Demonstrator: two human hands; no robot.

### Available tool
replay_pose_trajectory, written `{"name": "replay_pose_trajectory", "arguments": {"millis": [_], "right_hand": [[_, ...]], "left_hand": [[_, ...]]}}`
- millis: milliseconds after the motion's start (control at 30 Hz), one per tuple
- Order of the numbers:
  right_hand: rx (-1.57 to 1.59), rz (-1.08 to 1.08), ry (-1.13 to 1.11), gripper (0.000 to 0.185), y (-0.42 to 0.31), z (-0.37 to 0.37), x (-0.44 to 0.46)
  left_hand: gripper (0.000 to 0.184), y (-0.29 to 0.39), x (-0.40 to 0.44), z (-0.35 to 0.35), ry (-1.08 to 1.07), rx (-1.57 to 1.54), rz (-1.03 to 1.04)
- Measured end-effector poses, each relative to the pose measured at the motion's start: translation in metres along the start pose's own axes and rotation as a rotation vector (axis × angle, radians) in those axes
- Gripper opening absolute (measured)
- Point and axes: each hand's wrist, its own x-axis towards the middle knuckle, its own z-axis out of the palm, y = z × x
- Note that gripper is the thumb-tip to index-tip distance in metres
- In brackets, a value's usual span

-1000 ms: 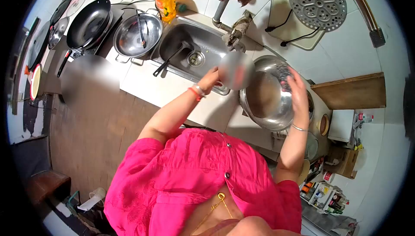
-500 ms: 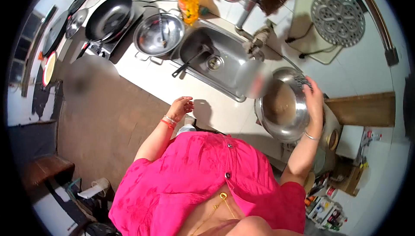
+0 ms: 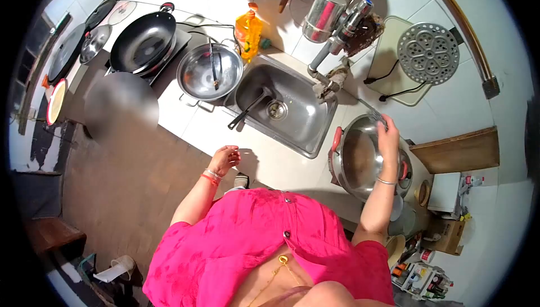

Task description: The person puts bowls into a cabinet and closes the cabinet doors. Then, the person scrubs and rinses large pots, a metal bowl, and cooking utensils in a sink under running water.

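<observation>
Scrubber [image 3: 376, 117] pinched at the pot's rim

At three o'clock, our right hand [image 3: 388, 135] has its grip pressed together on the wire scrubber, held at the one o'clock side of the metal pot [image 3: 360, 163], which has red handles and cloudy brown liquid inside. Our left hand [image 3: 225, 159], at eight o'clock, has a loosely bent, partly open grip near the front edge of the tabletop [image 3: 197, 121]. At twelve o'clock we see the sink [image 3: 298, 116], with a black-handled spatula [image 3: 254, 106] lying in it and over its rim. Around eleven sits a metal bowl [image 3: 197, 71] holding a dark tool [image 3: 213, 65]; a black frying pan [image 3: 140, 40] is at ten.
</observation>
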Motion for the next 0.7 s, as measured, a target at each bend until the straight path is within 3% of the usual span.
{"name": "replay_pose_trajectory", "arguments": {"millis": [33,133,167,200,267,333,433,533,633,700], "right_hand": [[0.231,0.085,-0.048,0.034,-0.023,0.008,0.001],[0.195,0.123,-0.217,0.035,-0.107,0.056,-0.013],[0.343,0.076,-0.261,0.035,-0.111,0.093,-0.021],[0.348,0.192,-0.405,0.036,-0.105,0.137,-0.023],[0.236,0.082,-0.604,0.032,-0.070,0.237,-0.024],[-0.219,0.184,-0.538,0.030,-0.061,0.287,-0.025],[0.052,0.588,-0.287,0.026,-0.017,0.336,-0.002],[0.033,0.682,0.115,0.028,0.028,0.352,0.023],[0.176,0.967,0.546,0.031,0.085,0.365,0.039],[-0.005,0.960,0.704,0.035,0.098,0.368,0.049]], "left_hand": [[0.018,0.004,0.000,0.003,-0.016,0.005,0.006],[0.019,0.015,0.001,0.012,-0.058,0.022,0.021],[0.019,0.018,0.000,0.015,-0.061,0.008,0.016],[0.019,0.020,-0.002,0.018,-0.062,-0.005,0.005],[0.020,0.021,-0.003,0.021,-0.077,-0.017,-0.026],[0.020,0.020,-0.006,0.018,-0.101,0.004,-0.047],[0.019,0.032,-0.015,0.005,-0.059,0.003,-0.020],[0.017,0.035,-0.022,-0.021,0.026,-0.017,0.019],[0.020,0.035,-0.029,-0.048,0.054,0.001,0.003],[0.017,0.041,-0.035,-0.056,0.106,0.009,-0.024]]}}
